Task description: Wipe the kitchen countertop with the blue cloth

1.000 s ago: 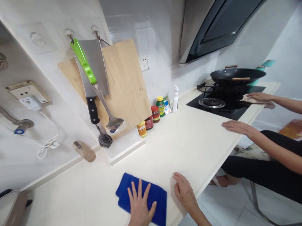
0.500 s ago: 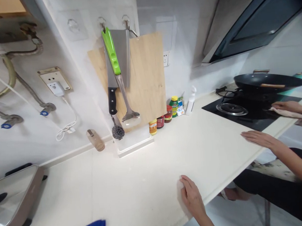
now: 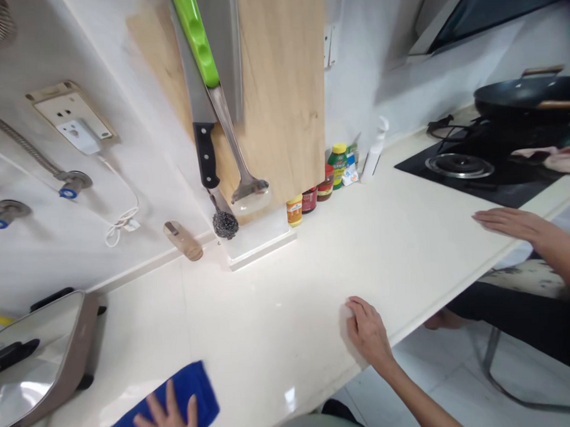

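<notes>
A folded blue cloth (image 3: 203, 393) lies on the white countertop (image 3: 252, 328) at the lower left. My left hand (image 3: 169, 420) rests flat on it with fingers spread. My right hand (image 3: 368, 332) rests on the countertop near its front edge, fingers loosely curved and close together; its palm side is hidden, so whether anything is under it does not show.
An electric pan (image 3: 74, 355) stands at the left, a bottle (image 3: 183, 240) by the wall. Jars (image 3: 309, 200) and a spray bottle (image 3: 374, 153) line the back. Another person's hand (image 3: 512, 224) rests at the right, beside a hob (image 3: 496, 185) with a wok (image 3: 511, 96).
The view has tilted down and come closer. My left hand and the blue cloth show much more fully. The other person's cloth has moved on the hob.
</notes>
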Action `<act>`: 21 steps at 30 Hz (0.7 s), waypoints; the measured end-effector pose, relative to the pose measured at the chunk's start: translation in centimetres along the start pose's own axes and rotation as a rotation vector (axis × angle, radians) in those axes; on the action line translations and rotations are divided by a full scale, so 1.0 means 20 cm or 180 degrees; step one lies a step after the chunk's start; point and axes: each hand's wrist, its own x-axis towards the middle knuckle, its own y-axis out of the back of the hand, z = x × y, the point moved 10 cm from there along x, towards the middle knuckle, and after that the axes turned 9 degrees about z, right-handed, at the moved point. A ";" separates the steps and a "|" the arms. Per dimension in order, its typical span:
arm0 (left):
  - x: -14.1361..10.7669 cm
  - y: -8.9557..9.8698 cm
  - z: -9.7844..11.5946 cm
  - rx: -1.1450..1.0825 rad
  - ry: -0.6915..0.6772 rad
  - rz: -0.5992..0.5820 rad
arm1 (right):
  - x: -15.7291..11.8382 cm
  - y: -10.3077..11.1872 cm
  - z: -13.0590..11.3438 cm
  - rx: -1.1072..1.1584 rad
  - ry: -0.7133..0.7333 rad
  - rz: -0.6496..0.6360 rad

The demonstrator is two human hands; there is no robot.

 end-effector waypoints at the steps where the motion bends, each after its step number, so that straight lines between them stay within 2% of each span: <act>1: -0.01 -0.01 0.14 -0.0046 -0.0277 -0.0068 | 0.00 0.00 0.00 -0.0010 -0.0027 -0.0018; 5: -0.08 -0.01 0.73 -0.0379 -0.1199 -0.0236 | 0.02 0.02 0.00 0.0025 -0.0084 -0.0021; 8: -0.19 0.01 1.14 -0.0809 -0.1818 -0.0349 | 0.03 0.03 0.00 0.0026 -0.0102 0.0041; 10: -0.29 0.04 1.37 -0.1116 -0.2157 -0.0408 | 0.03 0.03 0.00 -0.0011 -0.0103 0.0058; 12: -0.41 0.08 1.55 -0.1414 -0.2410 -0.0392 | 0.03 0.03 0.00 -0.0046 -0.0086 0.0067; 14: -0.51 0.12 1.68 -0.1658 -0.2560 -0.0334 | 0.03 0.03 0.00 -0.0075 -0.0050 0.0078; 16: -0.59 0.15 1.74 -0.1793 -0.2643 -0.0303 | 0.03 0.03 0.00 -0.0102 -0.0008 0.0095; 18: -0.65 0.17 1.73 -0.1821 -0.2774 -0.0343 | 0.03 0.03 0.00 -0.0117 0.0030 0.0110; 21: -0.69 0.19 1.63 -0.1791 -0.3059 -0.0506 | 0.01 0.04 0.00 -0.0093 0.0071 0.0115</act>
